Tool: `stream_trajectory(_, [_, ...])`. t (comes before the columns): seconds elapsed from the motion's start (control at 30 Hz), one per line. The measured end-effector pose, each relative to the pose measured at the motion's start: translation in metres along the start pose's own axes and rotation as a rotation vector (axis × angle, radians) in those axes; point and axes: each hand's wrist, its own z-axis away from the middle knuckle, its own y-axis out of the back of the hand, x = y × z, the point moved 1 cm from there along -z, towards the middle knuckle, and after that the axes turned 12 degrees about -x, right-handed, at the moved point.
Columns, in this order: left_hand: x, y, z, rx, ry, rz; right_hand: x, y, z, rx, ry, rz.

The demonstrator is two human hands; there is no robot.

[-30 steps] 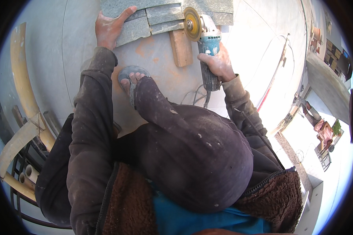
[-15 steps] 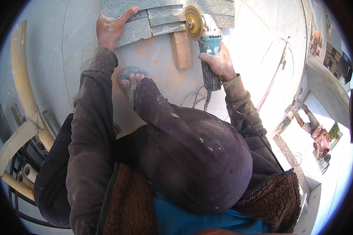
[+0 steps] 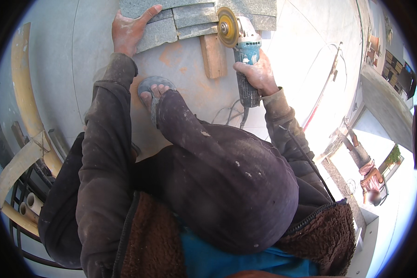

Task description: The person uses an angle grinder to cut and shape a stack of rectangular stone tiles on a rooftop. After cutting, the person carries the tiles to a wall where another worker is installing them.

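The right hand (image 3: 260,75) still grips the angle grinder (image 3: 248,51), disc (image 3: 228,27) at the near edge of the stone panel (image 3: 194,20) over a wooden block (image 3: 213,60), the left hand (image 3: 127,33) at its left edge, grip unclear; neither has visibly shifted, so progress seems paused.

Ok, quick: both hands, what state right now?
Left hand: thumb over the grey stone panel; other fingers mostly hidden, so open or closed cannot be told.
Right hand: closed, holding the angle grinder.

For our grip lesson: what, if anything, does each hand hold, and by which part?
The right hand holds the angle grinder by its body. The left hand touches grey stone; its grip is unclear.
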Motion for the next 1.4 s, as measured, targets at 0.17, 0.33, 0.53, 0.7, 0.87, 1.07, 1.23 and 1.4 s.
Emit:
stream_trajectory(0.17, [-0.052,-0.011,-0.02,0.264,-0.136,0.045,-0.009,-0.002,0.003,-0.029,0.013,-0.004])
stream_trajectory(0.33, [-0.006,-0.015,-0.003,0.218,-0.006,0.018,-0.001,-0.003,0.003,0.0,-0.02,-0.047])
stream_trajectory(0.53, [0.0,-0.015,0.005,0.21,-0.064,0.027,-0.004,-0.003,0.005,-0.001,-0.022,0.003])
stream_trajectory(0.7, [0.02,-0.022,0.018,0.237,-0.038,0.046,-0.003,-0.005,0.006,-0.003,-0.03,-0.02])
stream_trajectory(0.87, [0.039,-0.027,0.034,0.227,-0.045,0.059,-0.002,-0.003,0.004,0.0,-0.002,-0.032])
stream_trajectory(1.07, [-0.015,-0.019,-0.008,0.235,-0.014,0.173,-0.002,-0.002,0.0,-0.006,0.01,-0.024])
stream_trajectory(1.23, [-0.069,-0.013,-0.028,0.212,-0.128,0.158,-0.003,-0.002,-0.002,0.016,0.088,0.028])
stream_trajectory(1.4, [-0.037,-0.011,-0.011,0.167,-0.15,0.164,-0.001,-0.001,0.0,0.037,0.058,-0.006])
